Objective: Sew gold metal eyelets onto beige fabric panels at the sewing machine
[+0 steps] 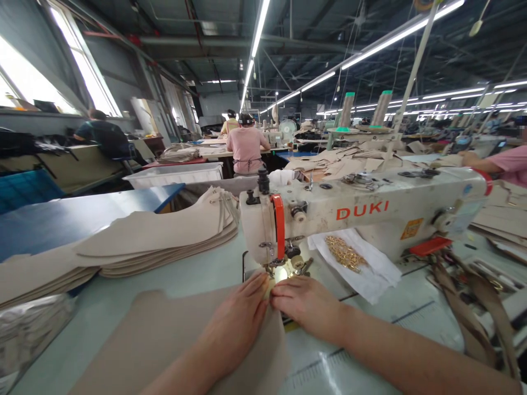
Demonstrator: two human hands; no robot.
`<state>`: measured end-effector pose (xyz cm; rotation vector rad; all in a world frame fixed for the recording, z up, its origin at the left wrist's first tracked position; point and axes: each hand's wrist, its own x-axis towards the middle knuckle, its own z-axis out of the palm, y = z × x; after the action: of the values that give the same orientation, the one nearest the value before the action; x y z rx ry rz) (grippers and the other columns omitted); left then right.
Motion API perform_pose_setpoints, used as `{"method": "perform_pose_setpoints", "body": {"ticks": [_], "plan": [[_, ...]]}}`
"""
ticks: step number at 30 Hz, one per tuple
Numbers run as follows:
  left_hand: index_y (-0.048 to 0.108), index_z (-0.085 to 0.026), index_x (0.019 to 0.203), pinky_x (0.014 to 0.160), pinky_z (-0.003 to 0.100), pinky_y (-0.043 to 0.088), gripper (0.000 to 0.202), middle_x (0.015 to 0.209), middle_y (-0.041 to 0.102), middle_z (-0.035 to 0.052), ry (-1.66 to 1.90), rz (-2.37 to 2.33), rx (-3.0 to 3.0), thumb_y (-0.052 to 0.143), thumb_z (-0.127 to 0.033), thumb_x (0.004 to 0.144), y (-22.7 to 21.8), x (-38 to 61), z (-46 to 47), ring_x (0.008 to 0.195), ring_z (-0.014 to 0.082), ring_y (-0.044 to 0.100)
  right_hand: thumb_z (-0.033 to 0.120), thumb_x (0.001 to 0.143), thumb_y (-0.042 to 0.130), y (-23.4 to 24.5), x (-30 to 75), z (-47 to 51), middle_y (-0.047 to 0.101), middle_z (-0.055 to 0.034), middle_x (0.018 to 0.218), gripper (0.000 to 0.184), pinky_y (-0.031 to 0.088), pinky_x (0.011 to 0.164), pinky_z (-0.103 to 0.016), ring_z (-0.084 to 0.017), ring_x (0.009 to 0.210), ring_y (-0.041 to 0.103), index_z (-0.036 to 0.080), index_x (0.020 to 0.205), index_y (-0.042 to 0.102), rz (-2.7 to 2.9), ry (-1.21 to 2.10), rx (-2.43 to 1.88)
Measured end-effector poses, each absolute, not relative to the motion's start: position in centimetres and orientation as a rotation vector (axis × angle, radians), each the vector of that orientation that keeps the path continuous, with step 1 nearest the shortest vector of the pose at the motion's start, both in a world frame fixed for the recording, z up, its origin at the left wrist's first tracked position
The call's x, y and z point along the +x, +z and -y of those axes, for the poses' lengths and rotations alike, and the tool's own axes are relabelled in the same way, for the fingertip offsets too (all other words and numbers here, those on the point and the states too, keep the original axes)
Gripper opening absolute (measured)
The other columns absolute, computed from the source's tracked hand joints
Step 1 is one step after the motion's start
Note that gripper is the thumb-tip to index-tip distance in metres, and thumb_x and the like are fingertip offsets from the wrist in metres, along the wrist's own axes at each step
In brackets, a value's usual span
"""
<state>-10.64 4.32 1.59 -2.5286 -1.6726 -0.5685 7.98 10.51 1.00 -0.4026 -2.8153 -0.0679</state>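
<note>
A large beige fabric panel [160, 329] lies on the sewing machine table, its far edge under the needle area of a white sewing machine [317, 208] marked DUKI. My left hand [242, 307] rests on the panel with its fingers together, gripping the edge just in front of the presser foot. From the other side, my right hand [307, 299] has its fingers bent and pressed at the same edge. The fingertips of both hands nearly meet there, beside the lit needle spot. Exactly how the fabric is folded between them is hidden.
A stack of beige panels [164, 236] lies to the left. Gold-coloured metal pieces [346, 253] sit on a white cloth [381, 274] under the machine arm. Brown straps [469, 318] hang at right. A person in pink [248, 145] sits ahead; thread cones [382, 109] stand behind.
</note>
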Motion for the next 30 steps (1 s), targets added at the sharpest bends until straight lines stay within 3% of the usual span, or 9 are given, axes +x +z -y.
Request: {"method": "perform_pose_setpoints", "body": {"ticks": [30], "plan": [[0.054,-0.017,0.127,0.106,0.039,0.039,0.041,0.136,0.053,0.0083,-0.48,1.875,-2.558,0.038,-0.029,0.092,1.48,-10.95,-4.89,0.124,0.0219,0.05,0.016,0.09,0.05,0.74,7.36,-11.11,0.067,-0.007,0.094,0.013,0.041,0.093,-0.027,-0.018,0.097,0.058,0.014,0.093,0.062,2.768,0.047,-0.38]]}}
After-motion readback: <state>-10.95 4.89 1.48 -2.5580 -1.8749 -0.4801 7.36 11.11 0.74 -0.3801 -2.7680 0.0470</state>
